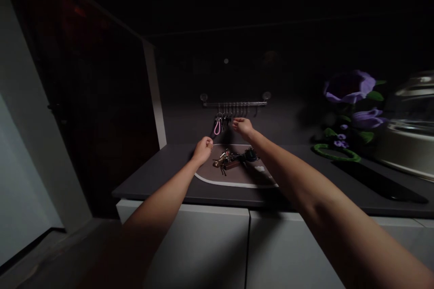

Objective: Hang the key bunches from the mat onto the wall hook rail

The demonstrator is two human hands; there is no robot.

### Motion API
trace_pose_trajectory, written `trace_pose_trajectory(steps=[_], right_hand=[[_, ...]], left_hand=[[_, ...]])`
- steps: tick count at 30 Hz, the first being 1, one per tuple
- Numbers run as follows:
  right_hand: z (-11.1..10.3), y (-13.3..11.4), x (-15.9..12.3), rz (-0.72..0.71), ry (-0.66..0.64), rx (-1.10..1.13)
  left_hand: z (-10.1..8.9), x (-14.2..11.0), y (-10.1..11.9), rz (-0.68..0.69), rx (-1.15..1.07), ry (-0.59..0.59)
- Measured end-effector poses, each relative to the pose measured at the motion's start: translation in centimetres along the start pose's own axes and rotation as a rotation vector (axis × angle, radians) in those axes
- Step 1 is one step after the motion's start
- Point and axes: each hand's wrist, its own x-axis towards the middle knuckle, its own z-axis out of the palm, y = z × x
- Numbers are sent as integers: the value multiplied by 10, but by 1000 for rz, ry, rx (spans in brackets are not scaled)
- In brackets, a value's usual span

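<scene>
My right hand (243, 127) is raised to the hook rail (235, 104) on the dark back wall. Its fingers are pinched together beside the hanging keys (225, 121); whatever lies between the fingertips is too small to make out. A pink strap loop (217, 127) hangs at the left of those keys. Lower and to the left, my left hand (203, 150) is curled closed above the mat's left edge, its contents hidden. On the brownish mat (237, 179) with a pale border lies a pile of keys and key fobs (233, 159).
The mat rests on a dark countertop (152, 176) over white cabinets (203, 239). At the right are purple flowers (351, 88), a green ring (335, 159), a flat black object (379, 180) and a domed pale appliance (410, 144). A shelf overhangs the counter.
</scene>
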Motion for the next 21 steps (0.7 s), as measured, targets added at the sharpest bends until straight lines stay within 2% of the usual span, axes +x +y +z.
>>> trace_pose_trajectory(steps=[7, 11, 17, 21], right_hand=[[-16, -9, -26, 57, -86, 51], [-27, -8, -44, 51, -131, 67], [-42, 9, -65, 22, -126, 13], [-51, 28, -68, -51, -99, -183]], left_hand=[[-4, 6, 34, -46, 8, -49], [4, 9, 49, -43, 8, -81], [30, 6, 53, 38, 82, -108], [40, 3, 49, 103, 242, -151]])
